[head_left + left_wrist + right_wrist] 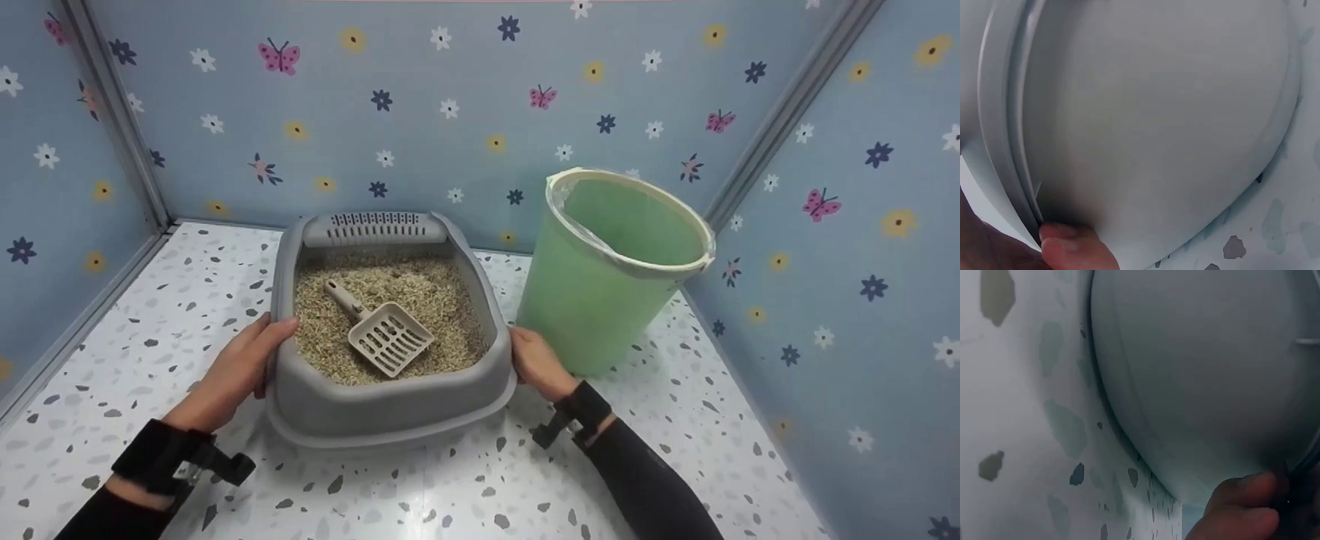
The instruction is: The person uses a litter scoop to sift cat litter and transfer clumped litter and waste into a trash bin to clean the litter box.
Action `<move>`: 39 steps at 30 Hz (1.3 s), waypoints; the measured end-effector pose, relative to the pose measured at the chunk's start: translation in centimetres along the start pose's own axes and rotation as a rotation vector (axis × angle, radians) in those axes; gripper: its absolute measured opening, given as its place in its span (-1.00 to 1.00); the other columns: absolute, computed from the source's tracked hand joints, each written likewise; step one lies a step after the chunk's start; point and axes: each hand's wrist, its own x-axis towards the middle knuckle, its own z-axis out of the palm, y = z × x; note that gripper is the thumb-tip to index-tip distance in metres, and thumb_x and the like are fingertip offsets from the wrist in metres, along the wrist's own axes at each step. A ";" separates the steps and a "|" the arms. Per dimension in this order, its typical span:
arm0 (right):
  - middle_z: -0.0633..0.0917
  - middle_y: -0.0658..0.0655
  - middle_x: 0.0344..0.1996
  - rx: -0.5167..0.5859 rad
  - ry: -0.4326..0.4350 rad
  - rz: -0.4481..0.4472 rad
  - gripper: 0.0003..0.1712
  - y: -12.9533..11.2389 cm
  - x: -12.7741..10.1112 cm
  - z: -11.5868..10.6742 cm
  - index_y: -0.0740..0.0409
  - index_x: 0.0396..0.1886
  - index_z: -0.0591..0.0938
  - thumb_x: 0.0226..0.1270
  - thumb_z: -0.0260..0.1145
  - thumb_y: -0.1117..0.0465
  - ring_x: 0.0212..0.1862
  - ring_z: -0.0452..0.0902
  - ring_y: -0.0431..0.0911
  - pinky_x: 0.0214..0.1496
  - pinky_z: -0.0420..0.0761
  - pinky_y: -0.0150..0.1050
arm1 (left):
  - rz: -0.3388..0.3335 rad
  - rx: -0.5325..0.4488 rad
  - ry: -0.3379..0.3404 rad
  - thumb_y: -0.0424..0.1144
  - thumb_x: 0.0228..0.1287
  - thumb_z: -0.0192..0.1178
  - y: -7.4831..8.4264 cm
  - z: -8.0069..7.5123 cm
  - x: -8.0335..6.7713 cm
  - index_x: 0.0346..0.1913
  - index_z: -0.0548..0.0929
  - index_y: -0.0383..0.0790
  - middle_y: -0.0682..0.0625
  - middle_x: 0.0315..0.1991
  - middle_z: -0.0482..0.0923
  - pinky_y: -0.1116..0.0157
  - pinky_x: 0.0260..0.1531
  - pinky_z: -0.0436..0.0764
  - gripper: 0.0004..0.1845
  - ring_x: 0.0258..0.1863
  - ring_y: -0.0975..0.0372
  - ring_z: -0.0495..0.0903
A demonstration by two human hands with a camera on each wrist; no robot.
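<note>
- Grey litter box (390,397), centre of the head view, on the speckled floor (465,487); holds pale granular litter (442,300).
- Left hand (236,371) on the box's left rim, thumb hooked over the edge, fingers curled down the outer wall; the left wrist view shows a fingertip (1069,247) under the rim lip.
- Right hand (534,364) clasps the right rim likewise, fingers tucked beneath. A grip on both sides seems meant to steady or shift the box evenly.
- Beige slotted scoop (382,330) lies loose on the litter, handle toward upper left.
- Green lined bin (600,292) stands just beside the box, right of centre, close to the right hand; it crowds that side.
</note>
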 end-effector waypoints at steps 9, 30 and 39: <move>0.43 -0.06 -0.65 -0.040 0.000 0.030 -0.48 -2.8 -3.0 0.7 0.09 -0.32 0.58 0.90 -0.06 -0.02 -0.65 0.30 -0.25 -0.62 0.33 -0.39 | -0.011 0.015 -0.009 0.40 0.71 -0.03 -0.4 -0.4 1.1 0.82 -0.01 -0.22 -0.22 -0.03 0.63 0.28 -0.44 0.47 0.00 -0.43 0.24 0.46; 0.55 0.00 -0.51 -0.554 0.121 -0.038 -0.47 -9.4 -3.0 -2.4 0.03 -0.40 0.61 0.87 0.03 -0.06 -0.42 0.49 -0.05 -0.24 0.55 -0.06 | -0.016 -0.048 -0.092 0.38 0.72 -0.08 -0.3 -0.3 1.6 0.82 -0.30 -0.20 -0.23 0.83 -0.41 -0.32 0.64 0.10 0.05 0.76 -0.21 -0.09; 0.49 0.01 -0.52 -0.742 0.111 -0.213 -0.53 -18.4 0.2 -1.8 0.03 -0.38 0.54 0.81 0.19 -0.09 -0.45 0.45 -0.03 -0.33 0.44 -0.09 | 0.028 -0.033 -0.076 0.35 0.75 -0.10 -0.2 -0.5 1.4 0.84 -0.12 -0.15 -0.40 0.69 0.20 -0.05 0.37 0.54 -0.05 0.48 -0.16 0.47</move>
